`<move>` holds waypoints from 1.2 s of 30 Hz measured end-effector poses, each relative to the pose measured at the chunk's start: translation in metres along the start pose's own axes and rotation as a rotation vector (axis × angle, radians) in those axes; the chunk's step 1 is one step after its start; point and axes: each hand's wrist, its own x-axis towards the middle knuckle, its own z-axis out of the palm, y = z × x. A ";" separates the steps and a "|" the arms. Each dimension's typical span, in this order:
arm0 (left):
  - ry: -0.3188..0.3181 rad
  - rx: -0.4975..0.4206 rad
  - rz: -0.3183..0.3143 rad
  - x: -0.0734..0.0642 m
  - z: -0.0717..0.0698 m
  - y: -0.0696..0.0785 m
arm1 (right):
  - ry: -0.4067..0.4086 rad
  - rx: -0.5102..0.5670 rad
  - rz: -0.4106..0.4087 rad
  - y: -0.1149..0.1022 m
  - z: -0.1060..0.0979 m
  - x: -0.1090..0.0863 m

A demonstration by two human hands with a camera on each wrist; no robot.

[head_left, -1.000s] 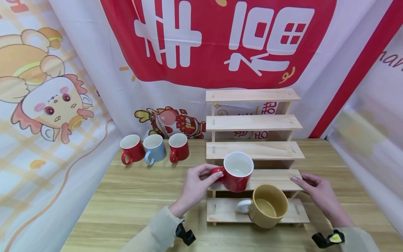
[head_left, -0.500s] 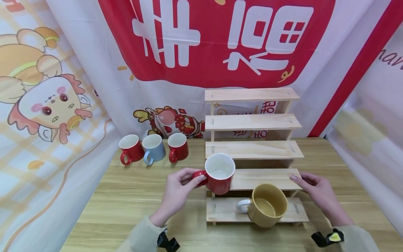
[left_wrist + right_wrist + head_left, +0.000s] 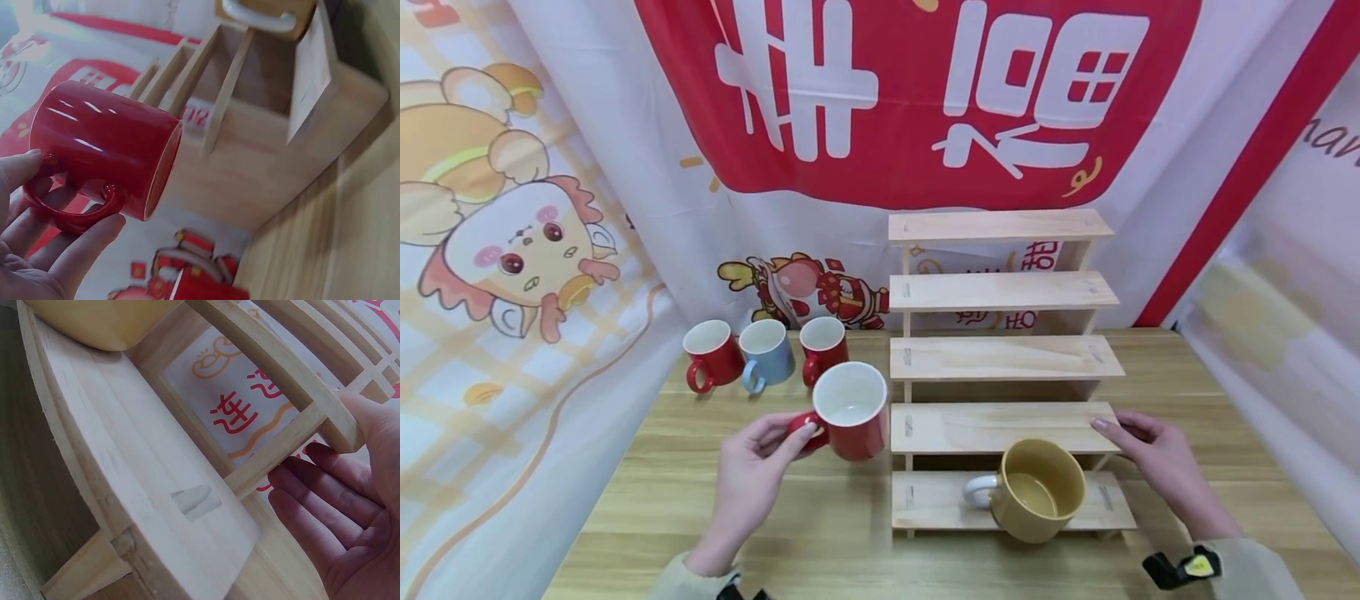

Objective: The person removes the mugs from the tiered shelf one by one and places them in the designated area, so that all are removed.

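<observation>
Left hand [image 3: 748, 467]: grasping, thumb and fingers pinching the handle of a red mug [image 3: 857, 437]. That mug is up in the air above the desk [image 3: 647, 467], mouth up, handle pointing left, just beside the left ends of the rack's lower steps. Can't tell from here whether mug and wood touch.

Right hand [image 3: 1157, 458]: grasping the stepped rack [image 3: 1000, 358] at the right end of the 2nd step from the bottom. Thumb lies on top of the board, fingers sit below and beyond its end. How hard it grips, I can't tell.

Rack: plain pale wood, 5 steps, on the right side of the desk, climbing toward the back edge. Bottom step faces the front edge. Tan mug [image 3: 1037, 492] stands upright on that bottom step, right of its middle, white handle pointing left.

3 more mugs stand upright in a row near the desk's back left corner: a 2nd red mug [image 3: 718, 362] at the left end, a blue mug [image 3: 772, 362] in the middle, a 3rd red mug [image 3: 826, 346] nearest the rack. Handles face the front edge. In the head view the held mug hides part of the nearest.

White cloth with a big red panel [image 3: 902, 108] hangs behind the back edge; cartoon-print cloth [image 3: 527, 250] runs along the left edge.
</observation>
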 end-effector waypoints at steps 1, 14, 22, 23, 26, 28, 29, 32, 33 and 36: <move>0.016 0.002 0.013 0.000 -0.004 0.000 | 0.002 0.000 0.000 0.000 0.000 0.000; 0.386 -0.028 0.032 0.007 -0.061 -0.013 | 0.000 0.011 -0.001 -0.001 -0.002 -0.001; 0.546 -0.074 0.004 0.013 -0.090 -0.042 | -0.018 0.005 0.004 -0.001 -0.002 0.000; 0.562 -0.077 -0.008 0.013 -0.093 -0.046 | -0.019 0.003 0.004 -0.001 -0.002 0.000; 0.600 -0.065 -0.038 0.013 -0.102 -0.059 | -0.017 -0.002 0.000 -0.001 -0.002 0.000; 0.623 -0.051 -0.054 0.013 -0.108 -0.067 | -0.016 -0.005 -0.001 -0.001 -0.002 0.000; 0.633 -0.048 -0.058 0.013 -0.110 -0.072 | -0.015 -0.008 -0.002 -0.002 -0.002 -0.001; 0.663 -0.063 -0.085 0.013 -0.117 -0.084 | -0.017 -0.010 -0.003 -0.002 -0.001 -0.001; 0.674 -0.071 -0.096 0.013 -0.120 -0.088 | -0.018 -0.011 -0.003 -0.002 -0.001 -0.001; 0.691 -0.075 -0.137 0.012 -0.125 -0.097 | -0.019 -0.012 -0.001 -0.002 -0.001 -0.001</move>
